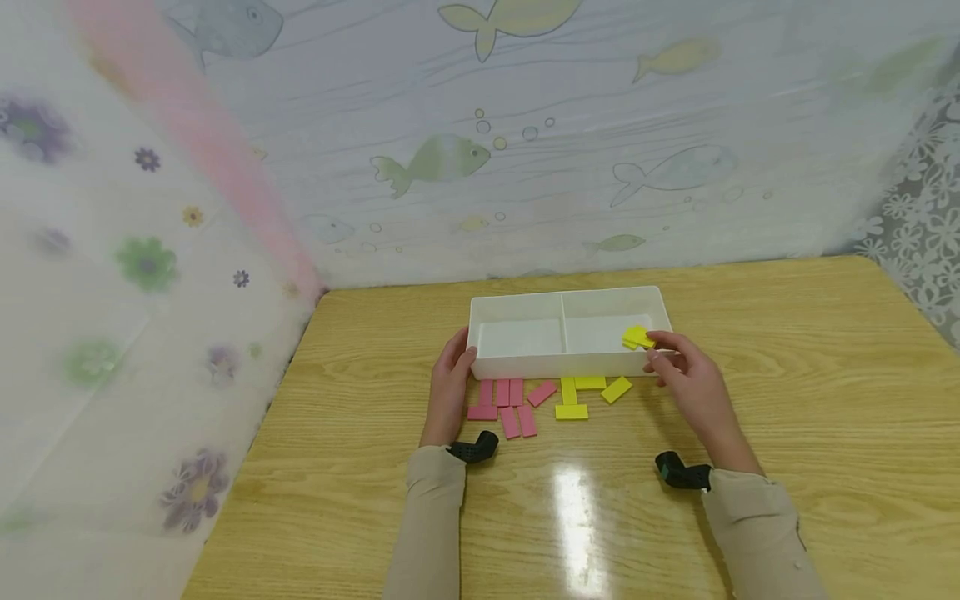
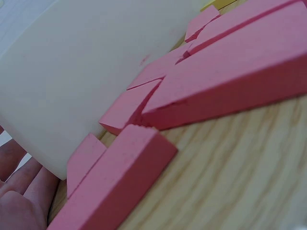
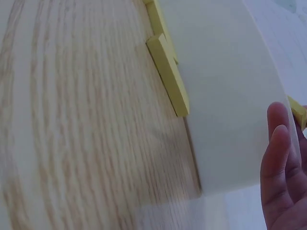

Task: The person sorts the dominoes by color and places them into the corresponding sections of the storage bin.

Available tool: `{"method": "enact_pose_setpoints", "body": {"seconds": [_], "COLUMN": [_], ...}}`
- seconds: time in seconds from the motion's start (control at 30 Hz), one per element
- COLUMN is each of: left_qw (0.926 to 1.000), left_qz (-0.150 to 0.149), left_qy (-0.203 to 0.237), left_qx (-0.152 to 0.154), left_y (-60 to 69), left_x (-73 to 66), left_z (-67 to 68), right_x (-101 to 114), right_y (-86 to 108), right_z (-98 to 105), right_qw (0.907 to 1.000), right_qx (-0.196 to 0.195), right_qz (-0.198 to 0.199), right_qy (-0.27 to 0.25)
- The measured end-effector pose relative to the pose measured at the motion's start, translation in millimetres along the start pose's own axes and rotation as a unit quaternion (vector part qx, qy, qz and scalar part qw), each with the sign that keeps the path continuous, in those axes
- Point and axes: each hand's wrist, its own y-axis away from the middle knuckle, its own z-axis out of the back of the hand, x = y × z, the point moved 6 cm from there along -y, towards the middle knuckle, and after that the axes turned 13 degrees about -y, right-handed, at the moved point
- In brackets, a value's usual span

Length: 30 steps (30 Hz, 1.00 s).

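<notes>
Your left hand (image 1: 447,383) grips the smooth, rectangular white box (image 1: 540,367). Your right hand (image 1: 693,385) touches flat yellow blocks (image 1: 636,335); whether it pinches any is unclear.

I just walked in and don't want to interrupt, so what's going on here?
A person is handling small blocks at a divided white box. Their left hand holds the box's left end, while the right hand is at the yellow blocks in the right compartment; whether it grips one is unclear. Pink blocks and more yellow ones lie on the wooden table in front of the box, pink to the left of yellow.
</notes>
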Motion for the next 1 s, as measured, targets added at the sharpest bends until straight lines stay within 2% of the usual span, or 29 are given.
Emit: {"method": "enact_pose_setpoints", "body": {"seconds": [0.2, 0.47, 1.0], "left_qw": [1.0000, 1.0000, 1.0000], "left_qz": [0.001, 0.001, 0.000], "left_qy": [-0.001, 0.001, 0.000], "left_qx": [-0.004, -0.003, -0.006], "left_y": [-0.3, -0.1, 0.1], "left_x": [1.7, -0.5, -0.1], "left_z": [-0.3, -0.1, -0.1], "right_x": [12.8, -14.6, -14.3], "right_y": [5.8, -4.0, -2.6], "right_z": [-5.2, -1.6, -1.8], "right_qw": [0.9999, 0.9995, 0.9980], "right_qx": [0.012, 0.017, 0.026], "right_qz": [0.001, -0.001, -0.026], "right_qy": [0.012, 0.026, 0.051]}}
